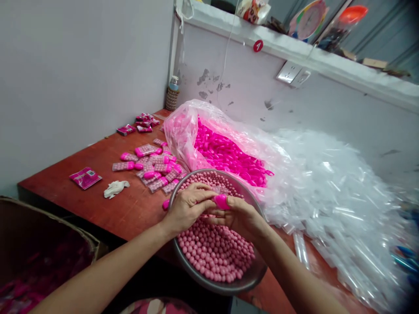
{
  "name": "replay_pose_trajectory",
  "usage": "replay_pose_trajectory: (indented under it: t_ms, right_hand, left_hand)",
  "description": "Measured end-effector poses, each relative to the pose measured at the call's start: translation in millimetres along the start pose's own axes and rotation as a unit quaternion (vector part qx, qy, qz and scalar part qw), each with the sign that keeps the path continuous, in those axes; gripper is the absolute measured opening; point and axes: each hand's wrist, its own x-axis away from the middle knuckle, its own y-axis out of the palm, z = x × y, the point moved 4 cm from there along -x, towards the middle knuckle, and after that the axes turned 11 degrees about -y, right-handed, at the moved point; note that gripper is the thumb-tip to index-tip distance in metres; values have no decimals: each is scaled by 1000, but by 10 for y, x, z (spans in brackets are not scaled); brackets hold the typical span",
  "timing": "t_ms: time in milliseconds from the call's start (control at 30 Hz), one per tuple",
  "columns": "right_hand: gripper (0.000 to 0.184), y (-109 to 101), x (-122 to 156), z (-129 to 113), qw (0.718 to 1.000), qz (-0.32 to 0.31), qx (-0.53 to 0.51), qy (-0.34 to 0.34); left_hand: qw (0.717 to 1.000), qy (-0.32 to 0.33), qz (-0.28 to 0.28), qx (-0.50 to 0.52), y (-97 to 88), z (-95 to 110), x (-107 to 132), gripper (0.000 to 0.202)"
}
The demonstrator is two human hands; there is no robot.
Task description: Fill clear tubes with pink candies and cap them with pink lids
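Both hands meet over a metal bowl [252, 274] full of small pink candy balls [216, 253]. My left hand [188, 205] is closed in a pinch around a small clear tube, its fingertips touching the right hand. My right hand [240, 216] is closed too and holds a bright pink cap [221, 201] against the end of that tube. The tube itself is mostly hidden by the fingers. Another pink cap [166, 204] lies beside the bowl by the left hand.
Filled tubes with pink caps [153, 168] lie piled on the red-brown table [131, 209]. A clear bag of pink caps [225, 152] sits behind the bowl, empty clear tubes [337, 192] heaped at right. A cardboard box [49, 248] stands at lower left.
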Motion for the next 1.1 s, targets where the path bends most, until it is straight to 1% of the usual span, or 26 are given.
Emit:
replay_pose_trajectory:
  t_ms: [100,200,300,400,467,533,567,600,667,733,767,800,867,900,933,967,1000,1033,1100]
  right_hand:
    - [27,18,-15,52,999,15,-28,-1]
    - [20,30,-54,93,998,38,-52,-7]
    - [18,55,-101,123,996,63,-66,-9]
    - [22,105,-138,125,995,78,-57,-7]
    - [28,144,-155,98,997,67,-46,-7]
    - [35,142,-155,33,998,55,-30,-20]
    - [38,110,-145,-16,998,54,-16,-32]
    - [39,53,-126,-78,997,57,3,-49]
    - [36,-145,-68,-234,990,81,64,-94]
    - [29,-431,10,-406,969,134,149,-141]
    - [26,-586,52,-482,953,170,194,-160]
    - [25,-732,92,-546,933,206,237,-176]
    - [24,-942,142,-599,903,243,303,-184]
    - [24,-997,149,-588,894,241,332,-178]
    - [24,-1016,142,-557,888,225,364,-168]
    - [23,-1004,125,-513,879,201,403,-158]
    - [22,-971,99,-464,863,173,450,-152]
    - [20,-924,66,-417,839,148,501,-152]
    - [18,-831,-16,-341,782,115,591,-161]
  left_hand:
    - [1000,-4,-8,-5,-3,7,0,19]
    - [1000,5,-4,-18,-26,33,0,20]
    - [999,9,3,-31,-33,34,7,21]
    - [999,-5,30,-37,-25,7,15,20]
    - [998,-11,52,-34,-45,9,-11,20]
    - [996,-25,79,-32,-134,36,-97,20]
    - [993,-35,102,-37,-218,59,-165,21]
    - [989,-45,129,-49,-325,86,-245,22]
    - [972,-48,209,-93,-587,157,-407,30]
    - [954,-5,263,-145,-800,232,-521,41]
    - [948,10,270,-167,-859,244,-548,43]
    - [946,19,267,-184,-881,238,-549,43]
    - [949,7,239,-203,-820,175,-485,37]
    - [954,-7,222,-203,-750,130,-426,33]
    - [959,-24,204,-196,-665,85,-360,31]
    - [964,-41,186,-184,-572,43,-293,30]
    - [969,-55,169,-169,-480,11,-233,30]
    - [974,-64,151,-158,-394,-9,-186,30]
    - [980,-60,117,-152,-257,-10,-132,28]
